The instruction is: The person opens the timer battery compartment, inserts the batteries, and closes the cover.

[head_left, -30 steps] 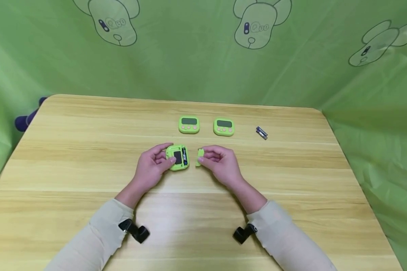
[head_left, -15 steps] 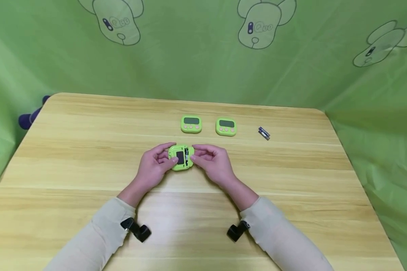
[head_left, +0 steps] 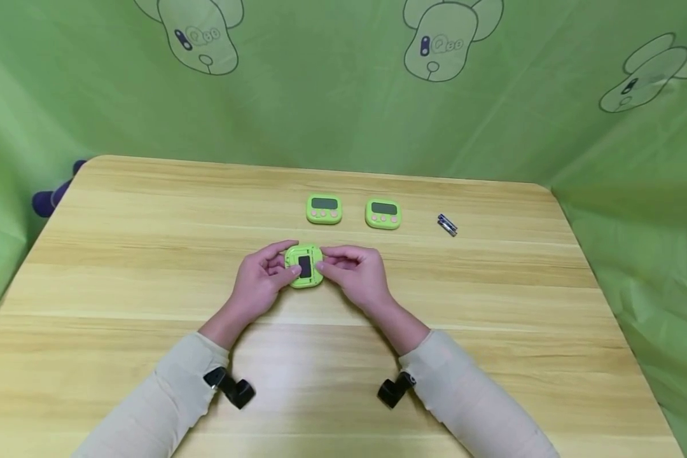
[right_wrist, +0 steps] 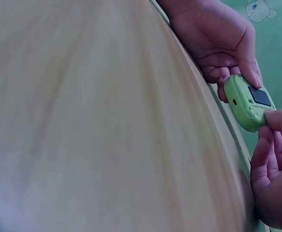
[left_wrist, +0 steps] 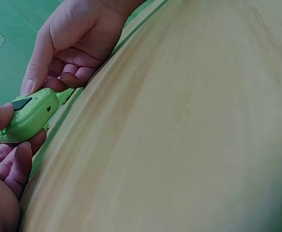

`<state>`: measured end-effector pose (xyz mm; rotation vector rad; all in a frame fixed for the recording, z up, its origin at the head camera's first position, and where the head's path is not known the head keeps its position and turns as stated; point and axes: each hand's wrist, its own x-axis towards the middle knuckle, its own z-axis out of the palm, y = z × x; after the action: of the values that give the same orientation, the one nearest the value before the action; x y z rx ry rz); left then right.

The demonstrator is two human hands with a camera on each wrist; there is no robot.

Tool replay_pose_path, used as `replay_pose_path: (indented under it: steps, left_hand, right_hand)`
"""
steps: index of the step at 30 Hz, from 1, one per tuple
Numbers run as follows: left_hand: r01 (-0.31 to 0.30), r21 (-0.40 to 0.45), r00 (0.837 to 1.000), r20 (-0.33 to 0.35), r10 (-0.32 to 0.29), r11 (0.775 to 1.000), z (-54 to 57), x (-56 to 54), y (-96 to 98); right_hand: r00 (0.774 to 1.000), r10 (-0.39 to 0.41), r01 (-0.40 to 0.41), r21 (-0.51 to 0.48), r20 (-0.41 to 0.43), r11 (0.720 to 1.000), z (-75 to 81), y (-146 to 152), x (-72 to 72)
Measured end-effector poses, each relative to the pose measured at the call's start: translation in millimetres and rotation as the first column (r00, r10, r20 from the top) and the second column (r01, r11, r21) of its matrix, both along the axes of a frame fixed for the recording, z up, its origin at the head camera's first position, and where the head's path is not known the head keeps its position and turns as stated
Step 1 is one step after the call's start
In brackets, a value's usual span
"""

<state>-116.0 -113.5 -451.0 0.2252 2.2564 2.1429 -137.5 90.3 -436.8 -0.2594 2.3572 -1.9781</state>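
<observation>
My left hand (head_left: 256, 275) grips a green digital timer (head_left: 306, 263), back side up, with its thumb on the dark panel and fingers underneath. At the timer's right edge, my right hand (head_left: 359, 275) pinches the green battery cover (head_left: 316, 255), thumb on top and fingertips curled below. The cover lies over the battery slot, so the battery inside is hidden. In the left wrist view the timer (left_wrist: 34, 120) shows a small slot in its side wall. Both hands meet on the timer (right_wrist: 241, 102) in the right wrist view.
Two more green timers (head_left: 324, 209) (head_left: 383, 214) lie screen up farther back on the wooden table (head_left: 149, 267). Two small batteries (head_left: 447, 225) lie side by side to their right. A green curtain (head_left: 320, 108) hangs behind the table.
My right hand has moved left, bringing the battery cover from beside the timer onto its back. The battery, visible before, is now covered. My left hand has kept its grip on the timer.
</observation>
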Motion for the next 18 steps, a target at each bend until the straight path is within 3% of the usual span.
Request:
replay_pose_path:
  steps: [3,7,9,13,18]
  left_hand:
    - [0.005,-0.005,1.0,-0.002,-0.005,1.0,-0.7,-0.2,-1.4]
    - [0.016,-0.02,1.0,-0.005,-0.016,1.0,0.3,1.0,-1.7]
    - [0.023,-0.036,1.0,-0.002,-0.023,0.999,1.8,1.9,-1.5]
    - [0.028,-0.058,1.0,0.01,-0.028,0.998,3.0,3.5,-1.2]
    - [0.019,-0.042,1.0,0.005,-0.019,0.999,1.4,3.3,-1.5]
  right_hand:
    - [0.99,0.043,-0.037,-0.046,0.136,0.998,3.3,1,-4.1]
    - [0.94,0.101,-0.082,-0.074,0.327,0.994,6.6,6,-11.3]
    - [0.923,0.107,-0.091,-0.058,0.37,0.994,6.8,7,-13.8]
    - [0.919,0.091,-0.083,-0.038,0.384,0.996,6.4,6,-13.8]
    - [0.947,0.07,-0.062,-0.036,0.313,0.997,3.1,2,-9.5]
